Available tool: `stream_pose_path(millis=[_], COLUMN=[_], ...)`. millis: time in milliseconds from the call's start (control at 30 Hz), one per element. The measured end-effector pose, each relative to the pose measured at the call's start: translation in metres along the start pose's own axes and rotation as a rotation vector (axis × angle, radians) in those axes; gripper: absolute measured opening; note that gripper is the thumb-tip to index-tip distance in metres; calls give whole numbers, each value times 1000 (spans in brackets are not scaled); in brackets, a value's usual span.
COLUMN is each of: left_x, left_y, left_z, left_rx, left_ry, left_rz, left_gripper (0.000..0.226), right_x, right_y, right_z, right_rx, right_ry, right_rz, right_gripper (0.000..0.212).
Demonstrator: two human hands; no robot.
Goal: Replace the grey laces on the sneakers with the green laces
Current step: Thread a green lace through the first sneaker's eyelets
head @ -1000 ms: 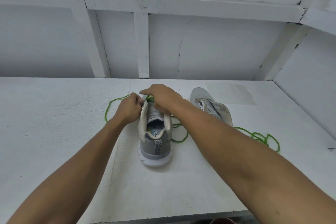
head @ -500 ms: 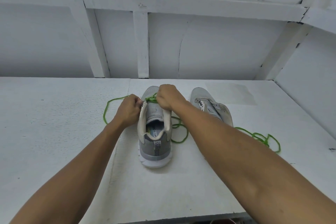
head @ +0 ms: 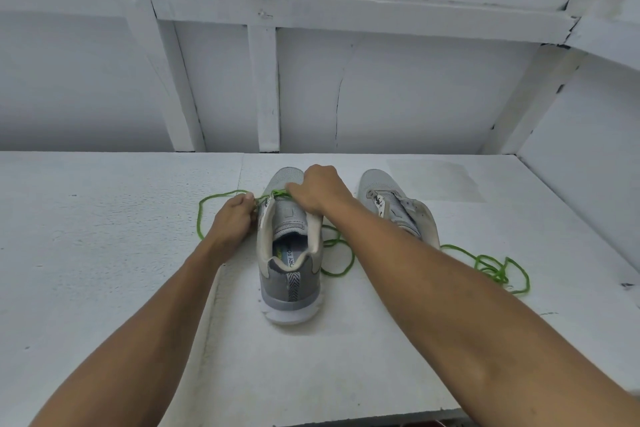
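1. Far left: white bench (head: 86,253), with the L forearm stretched across it from the near edge.
2. Green lace (head: 221,193): a long loop sweeps out over the bench left of the shoe, then curves back in to the L hand.
3. L hand (head: 235,218): fingers curled in, thumb & forefinger pinching the green lace. It sits tight against the left side of the near sneaker, by the eyelets.
4. Near sneaker (head: 291,274): grey upper, white sole, upright on the bench, heel toward the camera & toe pointing away. Tongue is pulled open. The green lace crosses the front of the eyelet row, stretched btw the two hands.
5. R hand (head: 317,189): knuckles up over the forefoot, fingers curled down & clamped on the green lace at that crossing. Fingertips mostly hidden.
6. Second loop (head: 346,267): green cord on the bench just right of the near sneaker, partly under the R forearm. Can't tell if it's the same lace.
7. Second sneaker (head: 391,201): same grey, toe away, throat open, heel end hidden behind the R forearm. It stands apart from the first.
8. Far right: spare green lace (head: 498,265), in a loose tangle on the bench.
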State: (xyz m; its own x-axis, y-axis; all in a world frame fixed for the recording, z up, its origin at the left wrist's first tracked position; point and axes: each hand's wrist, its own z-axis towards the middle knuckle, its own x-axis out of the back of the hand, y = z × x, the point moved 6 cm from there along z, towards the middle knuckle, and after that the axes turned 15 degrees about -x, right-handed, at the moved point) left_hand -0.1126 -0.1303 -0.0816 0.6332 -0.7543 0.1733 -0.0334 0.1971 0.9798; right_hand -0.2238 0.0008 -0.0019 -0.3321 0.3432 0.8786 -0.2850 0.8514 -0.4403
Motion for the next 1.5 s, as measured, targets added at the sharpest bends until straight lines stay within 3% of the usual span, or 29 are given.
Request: stream_pose_path(millis=[100,233,367,433,500,600,667,800,1067,1200,1367,1500], left_x=[-3,6,15,16,19,30,32,13,-1,-3,-6,-10], left_y=[-5,-5,2,6,9,14,25,54,54,50,44,29], left_z=[3,6,12,14,14,10,7,7,10,10,5,1], left_rx=[91,228,267,256,219,119,32,-246,-350,-294,-176,29], left_ry=[48,265,308,266,202,87,48,-101,-306,-281,-56,92], left_rz=[-267,-680,-757,-602,-262,369,624,731,729,613,383,-63], left_gripper=[31,26,26,24,19,18,29,30,15,21,24,23], right_x=[-1,-3,3,6,7,-2,-5,0,0,-3,-9,-8], right_y=[0,0,3,5,10,14,14,19,33,43,50,53], right_z=[1,4,2,0,-1,-4,-8,-11,-19,-22,-26,-28], right_rx=[7,20,31,-8,-132,-268,-279,-265,-314,-280,-336,-370], right_ry=[6,56,127,130,61,-211,-314,-269,-281,-175,-135,-125], right_rz=[18,27,-38,-32,45,188,220,247,510,467,460,453], right_gripper=[30,30,38,53,56,14,11,18,9,26,31,30])
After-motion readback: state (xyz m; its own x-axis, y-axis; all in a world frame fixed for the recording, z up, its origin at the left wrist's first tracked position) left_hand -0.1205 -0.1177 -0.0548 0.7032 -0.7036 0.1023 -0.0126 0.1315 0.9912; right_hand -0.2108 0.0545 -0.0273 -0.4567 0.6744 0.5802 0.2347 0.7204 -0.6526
